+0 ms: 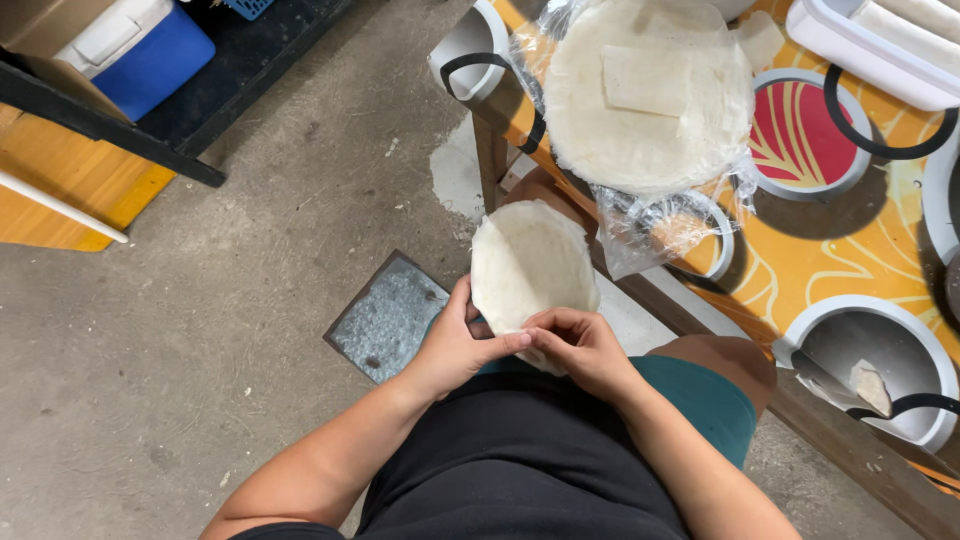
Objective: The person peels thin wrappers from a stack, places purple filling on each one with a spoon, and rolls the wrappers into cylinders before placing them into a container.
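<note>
I see the grey concrete floor (250,300) filling the left and centre of the frame. The table with the orange, yellow and red patterned top (860,250) occupies the upper right, its wooden edge running diagonally toward the lower right corner. On that table, at top centre, I note the large round stack of thin white wrapper sheets (645,95) lying on crinkled clear plastic film (650,225), with a smaller rectangular white piece resting on top of the stack. The white rectangular tray (870,55) sits at the upper right corner, partly cut off by the frame edge. At upper left I see the blue and white cooler box (140,50) on a dark shelf, above an orange wooden panel. The square grey metal floor plate (385,318) lies in the centre of the floor, just beside the left hand. The single round white wrapper sheet (530,265) is held at centre frame, above my lap and below the table edge, tilted up toward the camera. The left hand (455,345) grasps its lower left rim with thumb and fingers closed on it. The right hand (580,345) pinches the lower edge, fingertips curled and meeting the left thumb. A small torn white scrap (870,385) lies on the table at lower right.
</note>
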